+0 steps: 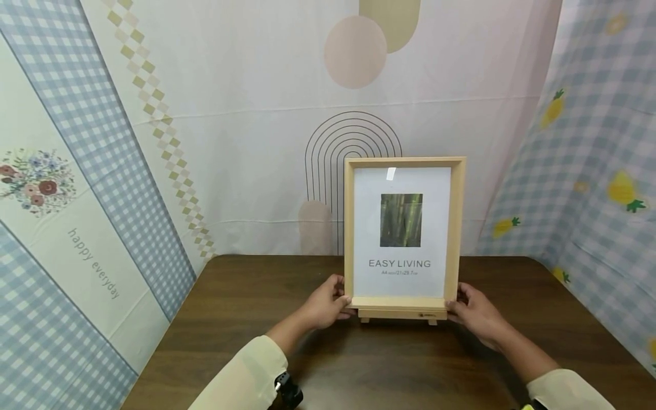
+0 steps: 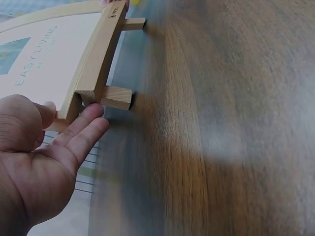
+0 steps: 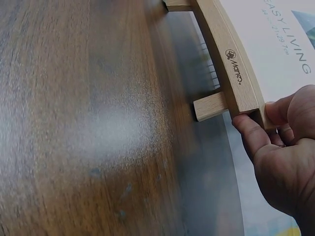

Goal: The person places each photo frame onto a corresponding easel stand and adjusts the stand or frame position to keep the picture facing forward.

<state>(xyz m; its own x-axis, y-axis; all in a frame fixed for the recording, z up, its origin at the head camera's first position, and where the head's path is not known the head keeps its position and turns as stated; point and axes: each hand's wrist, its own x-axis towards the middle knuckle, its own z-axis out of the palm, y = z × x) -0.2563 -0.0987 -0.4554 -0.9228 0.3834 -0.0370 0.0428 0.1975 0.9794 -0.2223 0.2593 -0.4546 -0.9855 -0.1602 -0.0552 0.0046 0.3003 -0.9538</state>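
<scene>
A light wooden picture frame (image 1: 350, 228) stands upright on the ledge of a small wooden easel (image 1: 402, 314). Behind its glazing is a white sheet (image 1: 366, 228) printed "EASY LIVING" with a bamboo picture (image 1: 401, 220). My left hand (image 1: 324, 302) pinches the frame's lower left corner, thumb on the front edge and fingertips under it beside the easel ledge (image 2: 96, 64). At the lower right corner, my right hand (image 1: 478, 312) grips likewise, its thumb on the front and one finger touching the ledge's end. Two short easel feet (image 3: 210, 105) reach the table.
The dark brown wooden table (image 1: 246, 296) extends around the easel. A hanging cloth (image 1: 246, 171) with printed arches backs the table, and blue checked cloths (image 1: 589, 216) hang at both sides.
</scene>
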